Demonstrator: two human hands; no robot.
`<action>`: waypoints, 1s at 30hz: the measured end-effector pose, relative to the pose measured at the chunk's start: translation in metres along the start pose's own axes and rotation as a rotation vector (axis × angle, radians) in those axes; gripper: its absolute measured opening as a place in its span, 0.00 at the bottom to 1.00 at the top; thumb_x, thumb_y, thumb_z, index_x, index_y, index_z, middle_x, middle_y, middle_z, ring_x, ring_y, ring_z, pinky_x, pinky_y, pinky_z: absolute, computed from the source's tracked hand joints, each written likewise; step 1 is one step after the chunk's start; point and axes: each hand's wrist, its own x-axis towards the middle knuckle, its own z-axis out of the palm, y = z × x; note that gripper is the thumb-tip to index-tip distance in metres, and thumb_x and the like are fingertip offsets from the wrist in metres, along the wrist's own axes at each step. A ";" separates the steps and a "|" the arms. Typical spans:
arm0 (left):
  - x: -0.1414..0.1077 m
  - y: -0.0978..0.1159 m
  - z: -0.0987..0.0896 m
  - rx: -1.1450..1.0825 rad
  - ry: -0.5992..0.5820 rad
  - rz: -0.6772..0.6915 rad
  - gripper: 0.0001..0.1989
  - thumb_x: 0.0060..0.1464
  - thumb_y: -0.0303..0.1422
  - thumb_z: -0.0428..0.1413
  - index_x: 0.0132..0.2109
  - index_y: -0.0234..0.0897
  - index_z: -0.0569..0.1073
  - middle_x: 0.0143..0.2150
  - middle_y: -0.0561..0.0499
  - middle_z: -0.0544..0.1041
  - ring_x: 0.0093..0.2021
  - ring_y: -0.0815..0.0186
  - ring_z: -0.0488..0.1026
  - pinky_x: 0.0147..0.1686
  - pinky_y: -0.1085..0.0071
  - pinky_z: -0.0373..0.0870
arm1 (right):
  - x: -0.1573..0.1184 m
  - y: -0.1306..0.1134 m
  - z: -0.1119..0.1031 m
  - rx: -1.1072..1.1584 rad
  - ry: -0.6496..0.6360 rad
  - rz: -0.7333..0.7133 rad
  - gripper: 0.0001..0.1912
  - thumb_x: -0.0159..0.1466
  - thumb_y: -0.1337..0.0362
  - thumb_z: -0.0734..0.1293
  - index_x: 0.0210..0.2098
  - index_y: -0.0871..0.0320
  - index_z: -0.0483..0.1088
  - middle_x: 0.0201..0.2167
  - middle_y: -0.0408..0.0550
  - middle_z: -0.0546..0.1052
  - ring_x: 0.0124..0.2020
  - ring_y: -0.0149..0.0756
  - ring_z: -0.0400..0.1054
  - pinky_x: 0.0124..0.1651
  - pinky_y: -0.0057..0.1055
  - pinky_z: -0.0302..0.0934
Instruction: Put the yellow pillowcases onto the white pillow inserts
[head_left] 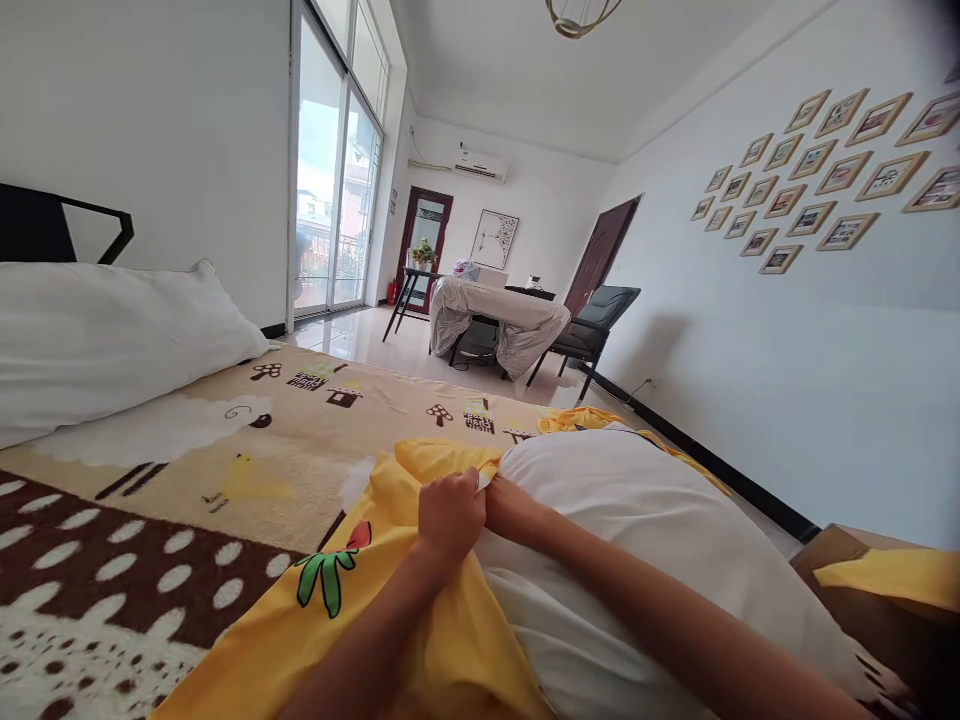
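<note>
A yellow pillowcase [292, 640] with a green and red print lies across the bed in front of me. My left hand [451, 512] is closed on its upper edge. Right beside it, my right hand [510, 508] is closed at the same bunched edge, where the yellow cloth meets a white pillow [645, 500]. The two hands touch. The pillow lies on the right, under my right forearm, and its near corner by my hands is partly hidden. My fingertips are mostly hidden in the cloth.
The bed's patterned blanket [300, 430] spreads around. Another white pillow [112, 340] lies at the left. More yellow cloth [585, 418] is behind the right pillow. A cardboard box [840, 550] with yellow cloth stands at the right. Farther off are a covered table [502, 305] and a chair [600, 320].
</note>
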 end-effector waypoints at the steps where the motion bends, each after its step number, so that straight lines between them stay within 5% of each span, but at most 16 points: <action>1: 0.002 -0.003 -0.001 -0.003 0.000 -0.018 0.10 0.59 0.34 0.46 0.38 0.39 0.71 0.35 0.46 0.78 0.38 0.59 0.75 0.33 0.68 0.63 | -0.015 0.002 -0.010 0.013 0.003 -0.011 0.14 0.68 0.66 0.57 0.44 0.61 0.72 0.44 0.53 0.75 0.48 0.39 0.67 0.54 0.36 0.60; 4: 0.005 -0.009 -0.001 -0.005 -0.014 -0.027 0.10 0.59 0.34 0.46 0.39 0.38 0.71 0.36 0.45 0.77 0.38 0.59 0.75 0.34 0.67 0.63 | -0.079 0.003 -0.037 0.050 0.057 -0.024 0.21 0.67 0.62 0.58 0.59 0.54 0.62 0.59 0.53 0.66 0.58 0.41 0.61 0.58 0.40 0.58; 7: 0.006 -0.007 -0.003 -0.001 -0.021 0.005 0.10 0.59 0.33 0.46 0.39 0.38 0.71 0.39 0.45 0.76 0.40 0.59 0.73 0.37 0.67 0.64 | -0.153 -0.005 -0.042 -0.068 0.084 -0.065 0.27 0.65 0.59 0.61 0.63 0.44 0.56 0.64 0.46 0.60 0.61 0.44 0.58 0.58 0.46 0.57; 10: -0.001 0.004 -0.011 -0.004 0.041 0.125 0.08 0.58 0.30 0.47 0.39 0.37 0.71 0.45 0.44 0.73 0.47 0.59 0.69 0.44 0.66 0.64 | -0.211 -0.016 -0.016 -0.266 0.240 -0.185 0.31 0.63 0.64 0.61 0.65 0.46 0.52 0.61 0.44 0.65 0.61 0.38 0.58 0.57 0.38 0.59; 13: -0.019 0.022 -0.023 -0.066 0.004 0.431 0.08 0.57 0.29 0.48 0.35 0.37 0.72 0.40 0.47 0.74 0.43 0.62 0.70 0.44 0.68 0.64 | -0.233 -0.020 0.020 -0.421 0.352 -0.154 0.34 0.62 0.70 0.59 0.66 0.50 0.50 0.60 0.43 0.66 0.62 0.35 0.57 0.52 0.34 0.61; 16: -0.043 0.034 -0.029 -0.007 -0.269 0.666 0.12 0.57 0.32 0.48 0.30 0.36 0.73 0.32 0.47 0.76 0.35 0.62 0.73 0.39 0.67 0.66 | -0.223 -0.011 0.040 -0.399 0.359 -0.020 0.35 0.61 0.72 0.58 0.66 0.51 0.50 0.62 0.47 0.63 0.62 0.41 0.57 0.56 0.40 0.56; 21: -0.073 0.032 -0.028 0.200 -0.524 0.591 0.22 0.55 0.46 0.49 0.31 0.34 0.78 0.32 0.39 0.79 0.35 0.53 0.76 0.35 0.63 0.67 | -0.173 0.009 0.042 -0.147 0.324 -0.086 0.28 0.63 0.69 0.60 0.62 0.49 0.58 0.58 0.50 0.68 0.58 0.42 0.60 0.57 0.44 0.52; 26: -0.091 0.064 -0.026 0.303 -0.565 0.599 0.21 0.46 0.48 0.55 0.35 0.34 0.77 0.33 0.40 0.79 0.32 0.52 0.76 0.29 0.64 0.69 | -0.122 0.008 0.018 0.001 0.228 -0.149 0.14 0.63 0.70 0.61 0.45 0.57 0.74 0.36 0.51 0.79 0.40 0.38 0.70 0.46 0.35 0.59; 30: -0.095 0.108 -0.022 0.208 -0.373 0.637 0.12 0.51 0.37 0.51 0.37 0.35 0.75 0.34 0.42 0.79 0.33 0.55 0.76 0.29 0.66 0.68 | -0.098 0.008 -0.005 0.411 0.274 0.022 0.16 0.58 0.72 0.63 0.43 0.58 0.76 0.35 0.50 0.78 0.37 0.37 0.70 0.43 0.32 0.59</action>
